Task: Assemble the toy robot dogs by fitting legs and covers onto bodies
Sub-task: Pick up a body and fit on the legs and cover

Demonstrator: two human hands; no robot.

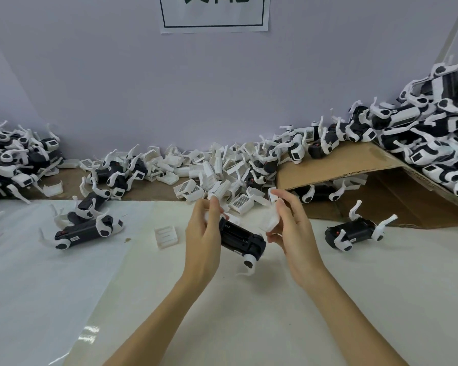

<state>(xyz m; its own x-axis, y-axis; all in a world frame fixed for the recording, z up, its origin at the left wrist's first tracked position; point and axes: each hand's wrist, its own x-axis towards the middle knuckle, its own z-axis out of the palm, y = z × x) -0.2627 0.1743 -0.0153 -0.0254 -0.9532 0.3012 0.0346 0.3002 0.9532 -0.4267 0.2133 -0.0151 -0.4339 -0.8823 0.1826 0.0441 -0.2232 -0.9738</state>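
My left hand (205,231) grips a black toy dog body (242,240) at its far end and holds it above the white table sheet (249,313). A white leg (249,262) hangs from the body's near right corner. My right hand (288,228) pinches a white cover (271,220) just right of the body, apart from it. A loose white cover (166,235) lies on the sheet left of my left hand. A pile of white covers (214,170) lies behind my hands against the wall.
Black bodies with legs fitted lie at left (87,231) and right (354,232). Heaps of dogs sit far left (13,159) and on the tilted cardboard (354,159) at right (428,128). A paper sign (213,13) hangs on the wall.
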